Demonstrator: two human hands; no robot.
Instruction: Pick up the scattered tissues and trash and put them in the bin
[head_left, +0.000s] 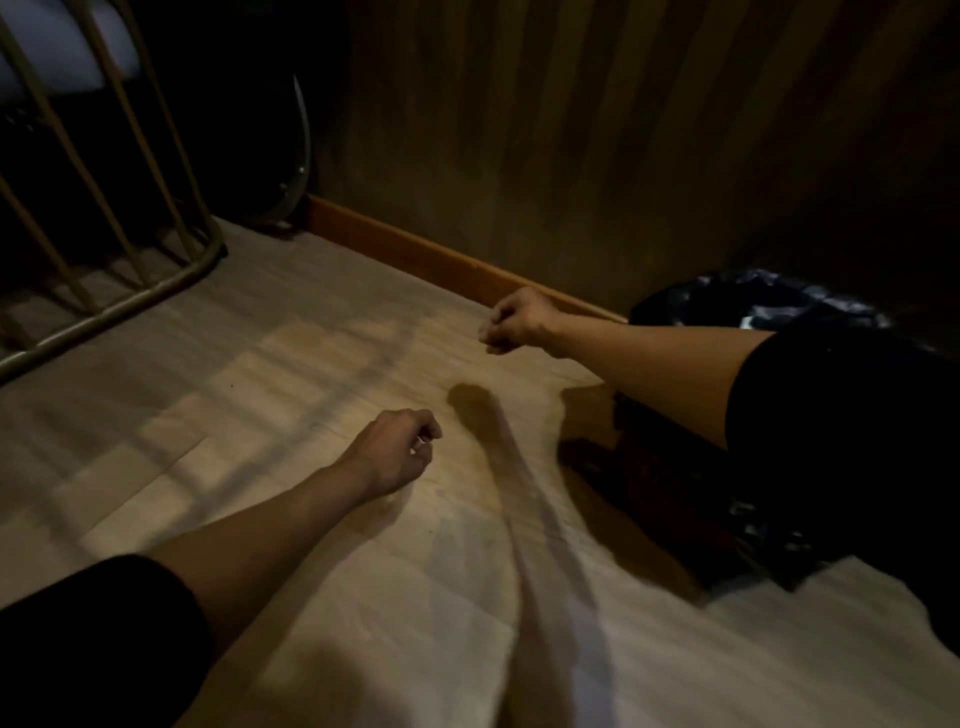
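The floor (322, 374) was pale wood-look planks with a dull grain, edged by an orange-brown baseboard (415, 249) under a dark ribbed wall (597, 130). A brassy metal frame (104, 182) of thin curved bars stood at the far left. The bin (769, 306), lined with a crinkled, glossy black bag, sat by the wall behind the right forearm. The left hand (395, 452) and right hand (519, 319) hung loosely curled above the floor; whether either pinched anything could not be told. No tissues showed clearly.

Black short sleeves (93, 639), bare forearms, ring on left grip (395, 449)
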